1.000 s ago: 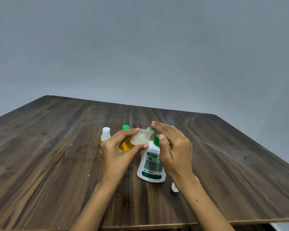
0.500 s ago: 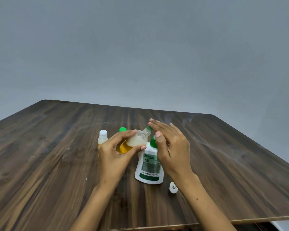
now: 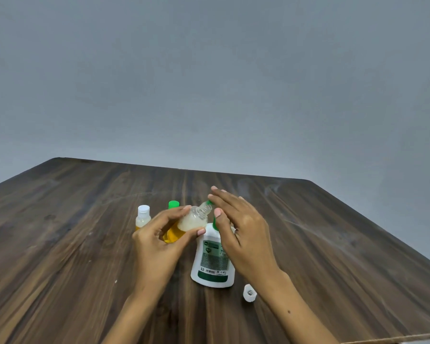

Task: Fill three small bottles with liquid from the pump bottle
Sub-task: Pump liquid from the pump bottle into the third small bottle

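A dark wooden table (image 3: 85,256) is carrying a white pump bottle (image 3: 212,264) at centre. A white-capped small bottle (image 3: 142,217) and a green-capped one (image 3: 173,204) are standing at ten o'clock; a loose white cap (image 3: 249,292) is lying at four o'clock.

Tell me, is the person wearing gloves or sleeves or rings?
No gloves, sleeves or rings show. The left hand and right hand are bare, and both forearms are bare to the picture's edge. The nails look short and unpainted. No watch or bracelet shows.
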### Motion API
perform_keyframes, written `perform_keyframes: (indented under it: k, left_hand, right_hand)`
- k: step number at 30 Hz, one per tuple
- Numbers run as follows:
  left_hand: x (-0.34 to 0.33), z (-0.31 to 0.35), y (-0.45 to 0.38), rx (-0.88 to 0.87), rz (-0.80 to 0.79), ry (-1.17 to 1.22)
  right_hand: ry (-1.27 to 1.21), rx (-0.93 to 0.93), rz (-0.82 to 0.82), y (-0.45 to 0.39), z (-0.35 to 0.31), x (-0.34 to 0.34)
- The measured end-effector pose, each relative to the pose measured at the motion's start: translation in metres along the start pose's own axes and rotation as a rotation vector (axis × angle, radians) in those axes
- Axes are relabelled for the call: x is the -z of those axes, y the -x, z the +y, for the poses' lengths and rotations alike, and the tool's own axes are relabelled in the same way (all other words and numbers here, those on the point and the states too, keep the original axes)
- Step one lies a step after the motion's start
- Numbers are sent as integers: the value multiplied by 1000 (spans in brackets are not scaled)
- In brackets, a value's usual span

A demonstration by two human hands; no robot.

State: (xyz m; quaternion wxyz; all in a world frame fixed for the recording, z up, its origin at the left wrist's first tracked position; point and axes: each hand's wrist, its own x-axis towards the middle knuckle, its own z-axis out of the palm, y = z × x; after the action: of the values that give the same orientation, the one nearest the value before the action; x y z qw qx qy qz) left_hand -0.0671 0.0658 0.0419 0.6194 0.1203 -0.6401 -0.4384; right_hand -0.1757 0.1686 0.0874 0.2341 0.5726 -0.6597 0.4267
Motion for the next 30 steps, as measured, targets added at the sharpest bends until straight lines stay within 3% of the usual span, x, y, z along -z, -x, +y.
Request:
perform_keyframes:
  k: [30]
  left_hand:
    - [4,-4,3,8,-10,-1]
  right_hand:
    - [11,13,177,3,0,-10]
